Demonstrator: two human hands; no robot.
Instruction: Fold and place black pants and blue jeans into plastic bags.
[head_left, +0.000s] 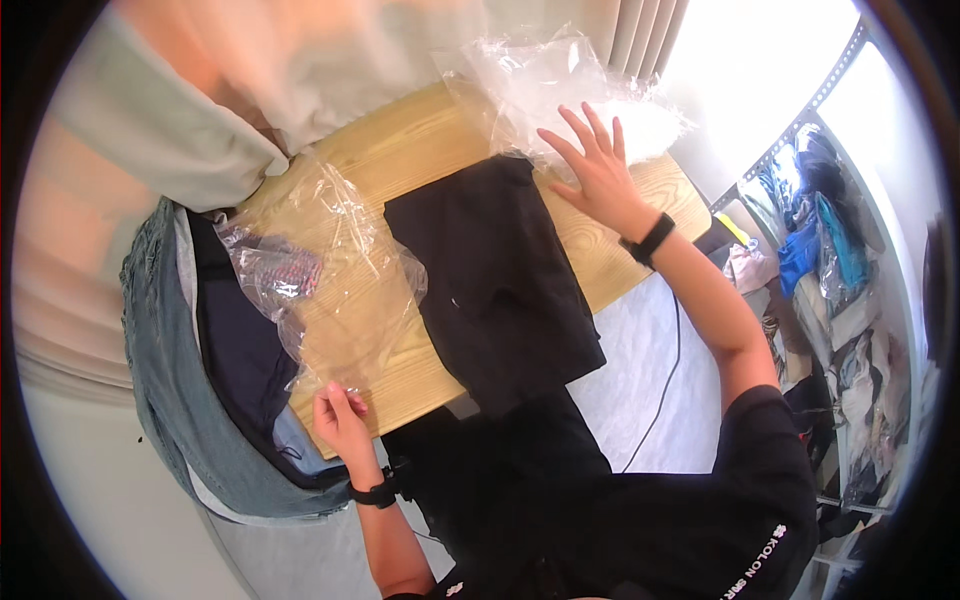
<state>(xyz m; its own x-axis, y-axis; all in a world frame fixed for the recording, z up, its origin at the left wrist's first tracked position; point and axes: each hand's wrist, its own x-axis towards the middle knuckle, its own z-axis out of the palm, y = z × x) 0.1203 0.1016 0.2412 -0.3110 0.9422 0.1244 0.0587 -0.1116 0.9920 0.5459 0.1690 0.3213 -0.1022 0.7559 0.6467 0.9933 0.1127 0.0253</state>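
Note:
A folded black garment (pixel 490 270) lies across the middle of the wooden table, its near end hanging at the front edge. To its left, a clear plastic bag (pixel 350 260) is spread on the wood, and my left hand (pixel 342 420) pinches its near corner. My right hand (pixel 600 175) is spread open at the far right, fingers stretched out, beside a heap of clear plastic bags (pixel 530 85). Nothing shows in its grip; whether its fingers touch the plastic I cannot tell.
A blue-grey fabric basket (pixel 165 370) with dark clothing (pixel 240 310) in it stands against the table's left side. Pale curtains (pixel 170 110) hang behind. On the right, a metal shelf (pixel 850 190) holds several bagged garments. A black cable (pixel 665 390) runs over the floor.

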